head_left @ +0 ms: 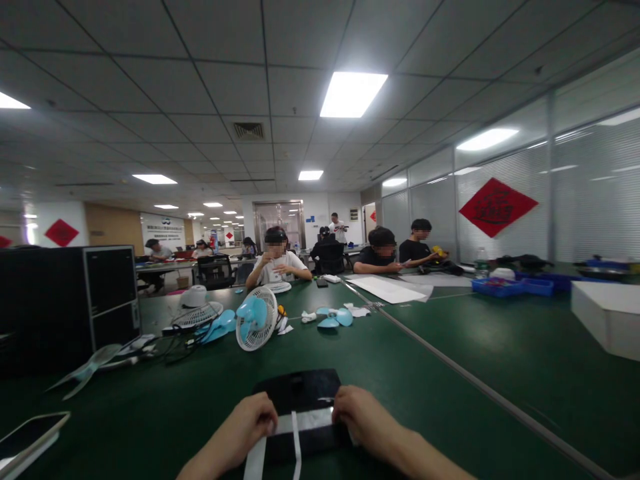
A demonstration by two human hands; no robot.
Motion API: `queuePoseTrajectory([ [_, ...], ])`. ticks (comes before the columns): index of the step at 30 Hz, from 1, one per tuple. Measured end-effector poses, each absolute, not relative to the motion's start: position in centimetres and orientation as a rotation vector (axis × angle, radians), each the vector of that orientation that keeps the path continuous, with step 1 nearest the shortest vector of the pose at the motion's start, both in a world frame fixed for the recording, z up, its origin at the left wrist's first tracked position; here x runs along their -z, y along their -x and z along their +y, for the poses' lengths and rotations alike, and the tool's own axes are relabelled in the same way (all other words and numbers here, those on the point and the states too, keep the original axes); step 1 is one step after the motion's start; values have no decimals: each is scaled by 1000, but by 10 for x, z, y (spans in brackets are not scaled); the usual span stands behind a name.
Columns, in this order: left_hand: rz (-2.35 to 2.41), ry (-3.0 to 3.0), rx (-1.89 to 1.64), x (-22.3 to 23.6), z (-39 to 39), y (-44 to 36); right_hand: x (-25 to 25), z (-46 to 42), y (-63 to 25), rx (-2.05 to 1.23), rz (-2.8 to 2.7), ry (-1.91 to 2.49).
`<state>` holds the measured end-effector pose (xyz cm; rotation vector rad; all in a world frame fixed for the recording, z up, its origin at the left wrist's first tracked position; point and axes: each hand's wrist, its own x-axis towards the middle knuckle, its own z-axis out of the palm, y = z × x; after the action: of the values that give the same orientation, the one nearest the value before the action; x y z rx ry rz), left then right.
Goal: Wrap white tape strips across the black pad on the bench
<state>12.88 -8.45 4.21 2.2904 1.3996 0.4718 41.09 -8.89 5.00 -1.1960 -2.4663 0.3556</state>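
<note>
A flat black object (313,388) with rounded corners lies on the green table in front of me; its kind is unclear. Across it runs a pale strip (315,419), like tape or paper. At its left end, my left hand (250,421) has its fingers closed on the strip. My right hand (364,419) pinches the right end, its fingertips partly hidden behind the knuckles. A narrow white strip (297,443) crosses over the pale one and runs toward me. Another pale length (255,460) trails down beside my left wrist.
Ahead stand a white and blue fan (257,319) and loose blue fan blades (334,319). A black computer case (113,293) and a phone (33,432) are at left. Blue trays (500,287) and a white box (607,317) sit at right. People sit across the table.
</note>
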Motion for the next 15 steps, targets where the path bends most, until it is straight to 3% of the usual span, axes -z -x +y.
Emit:
queuePoseTrajectory([
  [6, 1718, -2148, -460, -41, -80, -114, -44, -85, -415, -423, -2381, 1217],
  [15, 1725, -2036, -375, -43, -77, -107, -45, -83, -419, -436, -2360, 1227],
])
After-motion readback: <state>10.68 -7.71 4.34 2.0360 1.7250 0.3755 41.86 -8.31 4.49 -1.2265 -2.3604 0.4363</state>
